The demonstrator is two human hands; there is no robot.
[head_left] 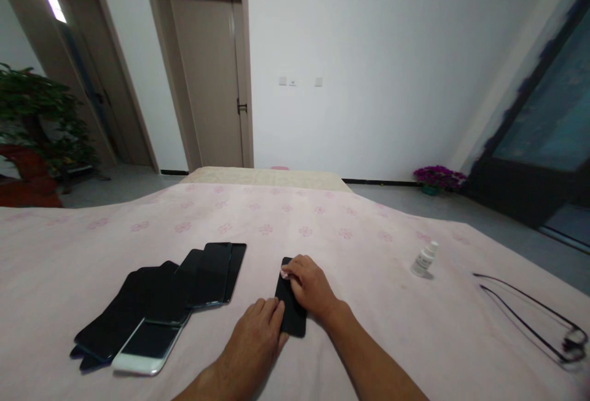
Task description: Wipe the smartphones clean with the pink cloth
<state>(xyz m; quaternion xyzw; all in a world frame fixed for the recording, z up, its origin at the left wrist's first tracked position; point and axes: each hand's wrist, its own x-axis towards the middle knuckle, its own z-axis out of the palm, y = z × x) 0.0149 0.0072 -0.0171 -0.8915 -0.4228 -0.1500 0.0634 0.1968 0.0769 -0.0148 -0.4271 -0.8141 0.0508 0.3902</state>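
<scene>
A black smartphone (293, 318) lies on the pink flowered cloth in front of me. Along its left edge, my left hand (259, 333) grips the phone with its fingers closed. My right hand (310, 285) is over the phone's upper part, fingers closed around a small crumpled pale wipe (284, 273) that touches the screen near the top left corner. To the left lies an overlapping spread of several dark phones (168, 293), with one white-framed phone (150, 349) at its near side.
A small white spray bottle (424, 259) stands on the cloth (369, 339) to the right. Farther right rest dark-framed eyeglasses (530, 312) with their arms unfolded. Beyond the far edge are a wall, doors, a leafy plant (37, 115) and purple flowers (437, 176).
</scene>
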